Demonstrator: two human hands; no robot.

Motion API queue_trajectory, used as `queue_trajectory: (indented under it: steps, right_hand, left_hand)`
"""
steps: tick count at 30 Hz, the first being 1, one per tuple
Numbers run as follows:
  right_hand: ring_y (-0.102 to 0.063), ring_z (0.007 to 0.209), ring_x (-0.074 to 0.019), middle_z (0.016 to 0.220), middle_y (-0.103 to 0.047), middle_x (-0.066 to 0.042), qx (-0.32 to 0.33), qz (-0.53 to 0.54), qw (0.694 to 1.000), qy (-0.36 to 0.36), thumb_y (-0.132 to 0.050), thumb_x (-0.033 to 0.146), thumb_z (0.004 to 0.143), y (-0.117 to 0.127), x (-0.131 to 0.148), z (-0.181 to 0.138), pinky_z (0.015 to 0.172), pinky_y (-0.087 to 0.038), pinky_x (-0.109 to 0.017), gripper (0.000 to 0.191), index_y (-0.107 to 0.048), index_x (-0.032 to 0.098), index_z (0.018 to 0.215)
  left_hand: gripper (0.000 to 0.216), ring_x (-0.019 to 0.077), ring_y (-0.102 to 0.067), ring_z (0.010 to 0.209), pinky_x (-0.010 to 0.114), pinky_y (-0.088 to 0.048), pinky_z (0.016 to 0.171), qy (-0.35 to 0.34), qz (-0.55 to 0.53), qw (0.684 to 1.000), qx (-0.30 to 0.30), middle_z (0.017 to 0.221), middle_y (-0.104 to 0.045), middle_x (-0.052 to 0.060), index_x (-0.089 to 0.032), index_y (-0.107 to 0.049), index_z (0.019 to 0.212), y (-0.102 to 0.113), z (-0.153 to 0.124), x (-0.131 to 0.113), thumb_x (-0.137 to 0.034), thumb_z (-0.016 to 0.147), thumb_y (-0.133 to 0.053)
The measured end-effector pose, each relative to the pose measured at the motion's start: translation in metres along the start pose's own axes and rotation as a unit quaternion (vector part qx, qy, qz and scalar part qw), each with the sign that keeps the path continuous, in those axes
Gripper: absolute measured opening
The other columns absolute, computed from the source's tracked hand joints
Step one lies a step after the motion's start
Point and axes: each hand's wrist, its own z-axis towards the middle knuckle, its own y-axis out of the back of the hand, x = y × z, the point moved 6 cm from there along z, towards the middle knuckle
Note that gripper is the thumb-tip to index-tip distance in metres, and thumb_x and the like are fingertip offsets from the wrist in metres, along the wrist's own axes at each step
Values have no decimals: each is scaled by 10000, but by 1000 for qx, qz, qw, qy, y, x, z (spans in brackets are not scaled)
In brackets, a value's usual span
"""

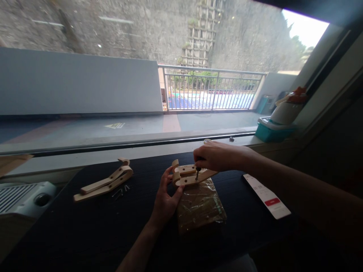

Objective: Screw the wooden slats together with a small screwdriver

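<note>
My right hand (211,155) is closed around the dark handle of a screwdriver (197,172). Its shaft points down at a hole or screw in a pale wooden piece (190,180) with a curled end. My left hand (167,194) grips this piece by its curled end, thumb in front and fingers behind. The wooden piece lies on a brown box wrapped in clear plastic (200,206). Farther left, two similar curved wooden pieces (106,181) lie together on the dark table, with several screws (121,191) beside them.
The dark table (85,234) stands against a window sill (159,148). A phone (268,198) showing a timer lies right, under my right forearm. A teal box (273,130) sits on the sill at right. At far left is a white appliance (27,198) with a dark knob.
</note>
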Motion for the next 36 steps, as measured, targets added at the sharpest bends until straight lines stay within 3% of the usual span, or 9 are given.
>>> queue_trajectory:
  steps: [5,12,21,24,30,36]
  right_hand:
    - [-536,678,-144,826,-659,-52,-5,-17,1000,-9,-483,340,856,2,-3,2,550,-325,-257,264,-659,177,966]
    - [-538,684,-126,830,-666,-23,15,-14,1000,3,-528,223,812,1,-3,4,574,-338,-251,191,-676,199,931]
    - [-534,668,-136,817,-654,-49,22,-11,999,-36,-474,300,857,0,-5,1,551,-340,-258,249,-679,177,925]
    - [-543,661,-140,818,-665,-35,27,-29,999,-34,-529,324,833,0,-5,2,549,-337,-262,232,-680,194,953]
    - [-552,685,-136,835,-677,-41,47,-38,998,-1,-532,180,814,1,5,4,580,-347,-263,218,-688,187,966]
    - [-527,683,-140,800,-651,-49,46,-33,998,-22,-517,228,829,1,7,1,558,-335,-265,192,-679,168,912]
  left_hand:
    - [652,216,-591,1013,399,-442,945,3,3,1000,-3,1060,-590,53,-236,-347,1347,0,0,2,-303,765,-634]
    - [640,212,-583,1025,384,-451,931,2,11,1000,-1,1093,-574,60,-238,-351,1347,0,0,2,-302,773,-628]
    - [658,208,-591,1004,382,-456,925,2,-3,1000,4,1058,-587,48,-247,-337,1355,0,0,1,-303,770,-633]
    - [655,213,-587,1017,388,-454,929,2,1,1000,5,1061,-586,49,-256,-337,1358,0,0,3,-304,774,-630]
    - [634,214,-587,1028,388,-449,943,-8,-2,1000,-4,1074,-586,54,-241,-377,1333,1,0,1,-296,760,-643]
    - [631,208,-585,1031,376,-447,946,-9,0,1000,0,1109,-574,60,-232,-371,1334,0,1,1,-294,766,-639]
